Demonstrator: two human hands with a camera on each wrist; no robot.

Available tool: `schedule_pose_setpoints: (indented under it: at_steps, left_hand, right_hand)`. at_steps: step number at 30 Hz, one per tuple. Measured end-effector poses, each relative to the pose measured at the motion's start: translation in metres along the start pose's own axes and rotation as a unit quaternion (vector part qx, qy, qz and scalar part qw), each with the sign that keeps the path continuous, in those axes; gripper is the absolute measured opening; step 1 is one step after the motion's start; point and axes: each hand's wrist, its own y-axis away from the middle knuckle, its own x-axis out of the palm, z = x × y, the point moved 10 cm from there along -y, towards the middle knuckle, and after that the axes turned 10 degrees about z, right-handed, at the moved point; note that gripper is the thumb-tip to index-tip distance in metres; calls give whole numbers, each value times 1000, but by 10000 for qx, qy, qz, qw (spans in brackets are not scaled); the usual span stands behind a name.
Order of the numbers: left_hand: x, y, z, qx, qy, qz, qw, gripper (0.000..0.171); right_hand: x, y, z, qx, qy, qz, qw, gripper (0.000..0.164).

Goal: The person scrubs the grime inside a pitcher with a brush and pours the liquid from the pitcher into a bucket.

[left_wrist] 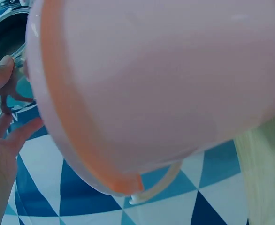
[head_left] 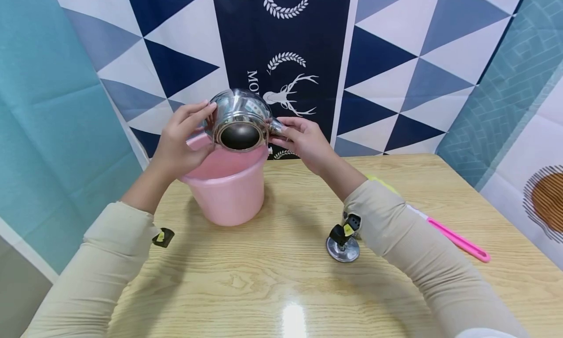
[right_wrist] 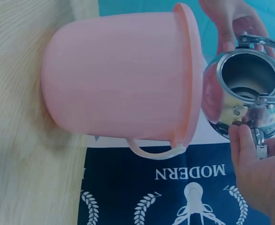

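Note:
Both hands hold a shiny steel teapot (head_left: 241, 108) over the far part of the rim of a pink bucket (head_left: 228, 201). The pot is tipped, with its dark round mouth (right_wrist: 249, 75) toward me and no lid on it. My left hand (head_left: 182, 140) grips the pot's left side, fingers over the top and thumb lower down. At the other side, my right hand (head_left: 305, 142) pinches the short spout (head_left: 276, 127). An arched metal handle (right_wrist: 269, 44) shows on the pot in the right wrist view.
On the wooden table (head_left: 246, 279), a round steel lid (head_left: 343, 252) lies partly hidden below my right wrist. A brush with a pink handle (head_left: 459, 238) lies to the right, partly behind my sleeve. Patterned cloth (head_left: 396, 74) hangs behind the table.

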Motion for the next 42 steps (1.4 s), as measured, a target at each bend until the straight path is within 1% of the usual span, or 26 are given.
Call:
schedule_pose_setpoints:
  at_steps: [1, 3, 5, 7, 9, 12, 16, 20, 23, 27, 30, 33, 36, 37, 38, 40, 42]
  left_hand:
    - [0, -1, 0, -50, 147, 27, 9999, 69]
    - [0, -3, 2, -266, 563, 70, 9980, 68]
    - [-1, -5, 4, -549, 930, 78, 9941, 64]
    - [-1, -6, 6, -873, 1275, 53, 9880, 60]
    - [-2, -7, 7, -1154, 1435, 19, 9829, 55]
    - [-4, -9, 7, -1376, 1485, -33, 9793, 48]
    - [-4, -10, 6, -1484, 1459, -89, 9781, 44]
    - [-3, -12, 4, -1522, 1535, -125, 9763, 43]
    - [-1, -12, 3, -1579, 1644, -165, 9735, 41]
    - [-1, -11, 2, -1605, 1720, -295, 9715, 41]
    - [-3, -9, 1, -1622, 1741, -441, 9703, 40]
    - [-3, -9, 0, -1749, 1797, -544, 9665, 39]
    - [-2, -8, 0, -1978, 1922, -595, 9594, 37]
    - [-1, -7, 0, -2062, 2000, -602, 9560, 37]
    - [0, -7, 0, -2144, 2180, -615, 9501, 37]
    - [5, -5, 2, -2335, 2609, -625, 9346, 37]
    - [11, -2, 3, -2538, 3165, -642, 9118, 38]
  right_hand:
    - [0, 0, 0, 46, 15, -11, 10000, 34]
    - [-2, 1, 1, 121, 9, -64, 9999, 33]
    - [-3, 2, 2, 221, 1, -139, 9997, 33]
    - [-4, 3, 2, 327, 53, -190, 9993, 32]
    - [-4, 5, 3, 466, 166, -201, 9986, 32]
    - [-4, 9, 4, 623, 499, -192, 9966, 31]
    - [-5, 13, 8, 619, 887, -212, 9939, 30]
    - [-5, 19, 12, 521, 993, -295, 9933, 29]
    - [-5, 23, 16, 430, 1004, -337, 9934, 30]
    - [-2, 25, 23, 301, 973, -160, 9947, 29]
    - [0, 27, 27, 261, 828, -6, 9962, 23]
    - [-1, 31, 33, 220, 758, 61, 9969, 17]
    - [-4, 36, 38, 162, 961, 93, 9952, 25]
    - [-5, 38, 39, 153, 1042, 105, 9944, 27]
    - [-7, 40, 40, 137, 1112, 116, 9936, 29]
    - [-9, 45, 41, 96, 1160, 149, 9931, 32]
    - [-11, 51, 42, 51, 1070, 137, 9942, 34]
